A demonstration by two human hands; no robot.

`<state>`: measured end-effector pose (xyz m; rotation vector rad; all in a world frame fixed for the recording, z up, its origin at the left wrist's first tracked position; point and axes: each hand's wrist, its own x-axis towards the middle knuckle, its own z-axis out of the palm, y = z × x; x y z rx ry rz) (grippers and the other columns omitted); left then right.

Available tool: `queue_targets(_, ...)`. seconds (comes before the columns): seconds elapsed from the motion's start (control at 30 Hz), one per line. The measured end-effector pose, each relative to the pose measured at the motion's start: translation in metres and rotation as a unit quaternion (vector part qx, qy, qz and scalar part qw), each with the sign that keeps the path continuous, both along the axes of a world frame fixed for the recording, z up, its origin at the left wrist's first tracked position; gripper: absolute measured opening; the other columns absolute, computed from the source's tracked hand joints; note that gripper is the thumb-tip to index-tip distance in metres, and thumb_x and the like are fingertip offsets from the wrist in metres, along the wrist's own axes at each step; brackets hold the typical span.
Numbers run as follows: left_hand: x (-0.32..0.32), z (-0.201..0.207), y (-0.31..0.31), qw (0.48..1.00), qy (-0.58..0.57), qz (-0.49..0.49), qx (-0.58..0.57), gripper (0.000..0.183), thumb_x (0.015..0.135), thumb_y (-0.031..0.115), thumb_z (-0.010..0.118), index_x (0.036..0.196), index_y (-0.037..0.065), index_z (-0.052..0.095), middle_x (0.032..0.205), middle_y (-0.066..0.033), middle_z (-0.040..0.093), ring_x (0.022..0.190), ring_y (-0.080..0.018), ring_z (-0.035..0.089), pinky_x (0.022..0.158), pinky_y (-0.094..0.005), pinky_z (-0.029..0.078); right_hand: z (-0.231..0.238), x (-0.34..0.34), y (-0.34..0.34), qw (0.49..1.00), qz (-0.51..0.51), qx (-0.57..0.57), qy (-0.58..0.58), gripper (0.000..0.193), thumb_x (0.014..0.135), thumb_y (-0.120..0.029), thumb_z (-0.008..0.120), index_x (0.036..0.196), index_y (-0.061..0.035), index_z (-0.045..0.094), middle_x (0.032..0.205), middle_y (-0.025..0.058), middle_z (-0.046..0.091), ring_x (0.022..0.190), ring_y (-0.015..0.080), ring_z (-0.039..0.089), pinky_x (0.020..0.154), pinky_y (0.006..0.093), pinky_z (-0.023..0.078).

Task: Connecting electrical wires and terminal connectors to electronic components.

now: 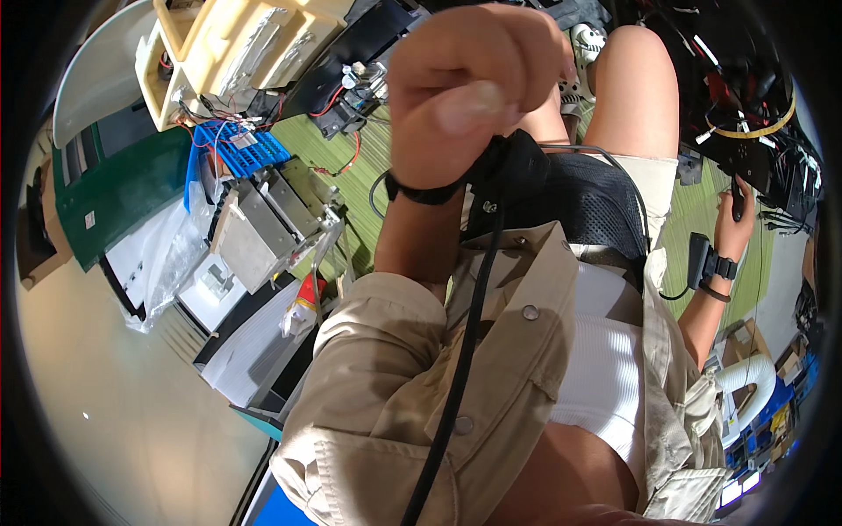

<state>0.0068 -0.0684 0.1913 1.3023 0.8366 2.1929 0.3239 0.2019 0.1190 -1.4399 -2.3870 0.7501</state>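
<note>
My left hand (465, 96) is raised close in front of me, top centre. It is curled into a fist with the thumb across the fingers, and nothing shows sticking out of it. Around that wrist sits a black band (428, 191) with a dark device beside it. Far over on the right, my right hand (735, 219) has its fingers closed around a slim black handle-like piece (738, 200). This piece lies against the edge of a black panel (745, 165); whether the two are joined I cannot tell. A black wrist device (699, 260) is strapped to my right forearm.
Cream plastic bins (237, 53), a blue basket (237, 149) and a metal block-shaped assembly (259, 232) crowd the left. Loose wires and a dark cable bundle (789, 184) lie at both sides. A black cable (456, 377) hangs down my front. A white hose (754, 377) curves at the right.
</note>
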Motion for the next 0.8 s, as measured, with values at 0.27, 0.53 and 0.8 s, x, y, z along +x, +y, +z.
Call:
queue_targets(0.27, 0.009, -0.04, 0.006, 0.926, 0.144, 0.128, -0.326, 0.016, 0.073, 0.016, 0.063, 0.079, 0.002, 0.059, 0.077, -0.0079, 0.06, 0.071, -0.0169, 0.057, 0.067, -0.0263, 0.045, -0.003, 0.006, 0.005, 1.0, -0.008, -0.003, -0.009, 0.028, 0.084, -0.015, 0.053, 0.111, -0.0112, 0.055, 0.083, 0.0043, 0.06, 0.074, 0.0096, 0.055, 0.069, 0.023, 0.043)
queue_targets(0.53, 0.011, -0.103, 0.015, 0.899, -0.074, 0.07, -0.427, 0.023, 0.081, 0.015, 0.057, 0.096, -0.001, 0.056, 0.1, -0.0091, 0.058, 0.094, -0.0161, 0.054, 0.084, -0.0273, 0.042, 0.004, -0.005, 0.002, 0.999, 0.005, 0.02, -0.028, 0.028, 0.083, -0.014, 0.052, 0.111, -0.01, 0.056, 0.093, 0.0064, 0.06, 0.081, 0.0119, 0.056, 0.076, 0.0254, 0.042)
queue_targets(0.8, 0.009, -0.13, 0.037, 0.895, -0.187, -0.048, -0.402, 0.024, 0.084, 0.016, 0.053, 0.103, 0.0, 0.053, 0.117, -0.0116, 0.05, 0.112, -0.018, 0.043, 0.097, -0.0308, 0.03, 0.005, -0.01, 0.004, 0.997, -0.019, 0.03, -0.062, 0.024, 0.085, -0.019, 0.054, 0.107, -0.0104, 0.058, 0.101, 0.0083, 0.06, 0.093, 0.0153, 0.056, 0.083, 0.0272, 0.041)
